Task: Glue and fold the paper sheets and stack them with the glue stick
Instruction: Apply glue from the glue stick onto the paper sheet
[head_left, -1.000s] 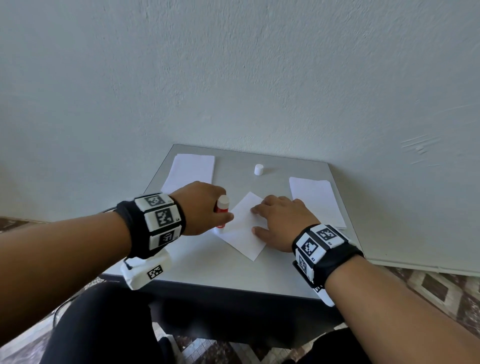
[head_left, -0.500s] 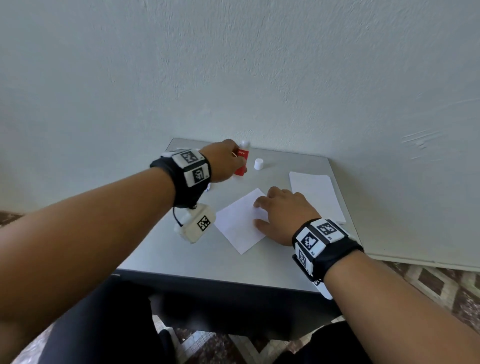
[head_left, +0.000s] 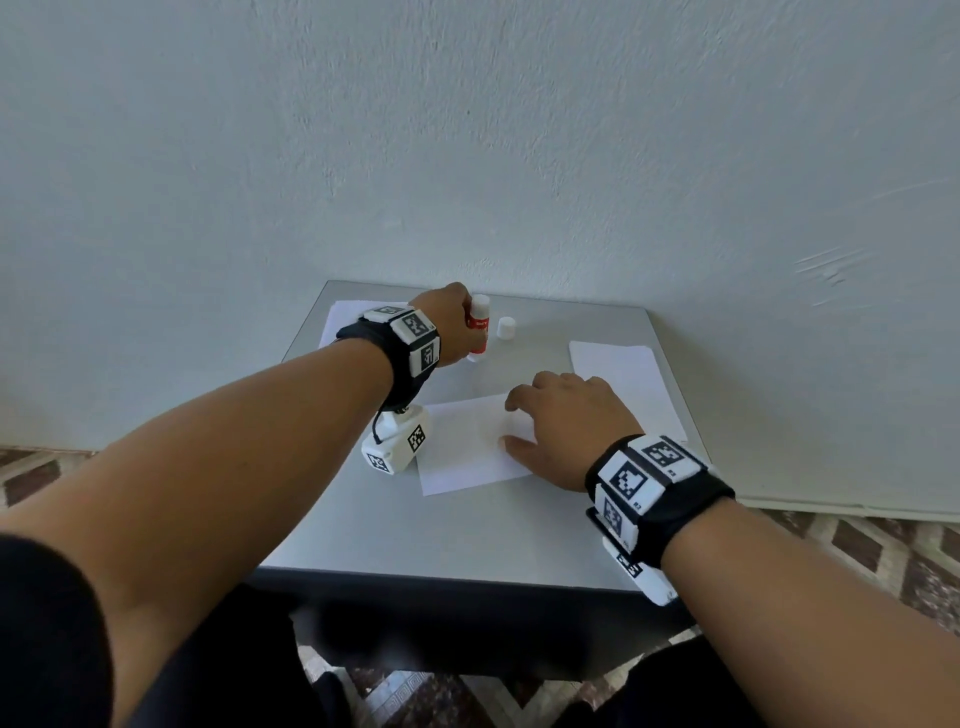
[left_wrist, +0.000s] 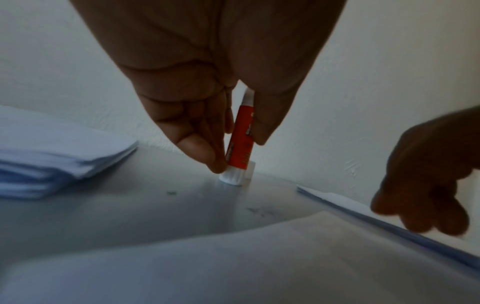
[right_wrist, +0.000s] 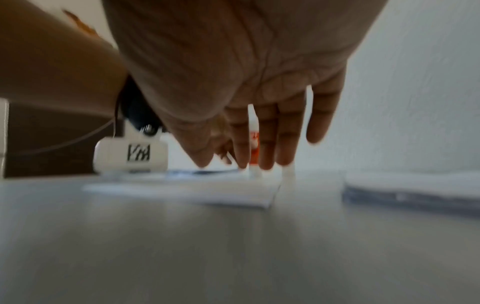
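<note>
In the lower centre of the head view, nearest the body, the single sheet (head_left: 467, 452) lies flat on the grey counter (head_left: 467, 540), and the right hand (head_left: 566, 428) rests on its right part with fingers spread and fairly straight, pinning it. For the fold to come out clean, that hand should keep the sheet from sliding, then bring one edge over to meet the other and press along the crease.

Further up, left of centre, the left hand (head_left: 452, 325) pinches the red glue stick (head_left: 478, 332) between thumb and fingertips; the left wrist view shows the stick upright, its white base touching the counter. This looks like parking the stick, so it is best set down squarely and let go gently, lest it topple. Its white cap (head_left: 506, 328) stands just beside it.

At the far left edge lies one paper stack (head_left: 345, 317); at the right, another stack (head_left: 623, 379).
</note>
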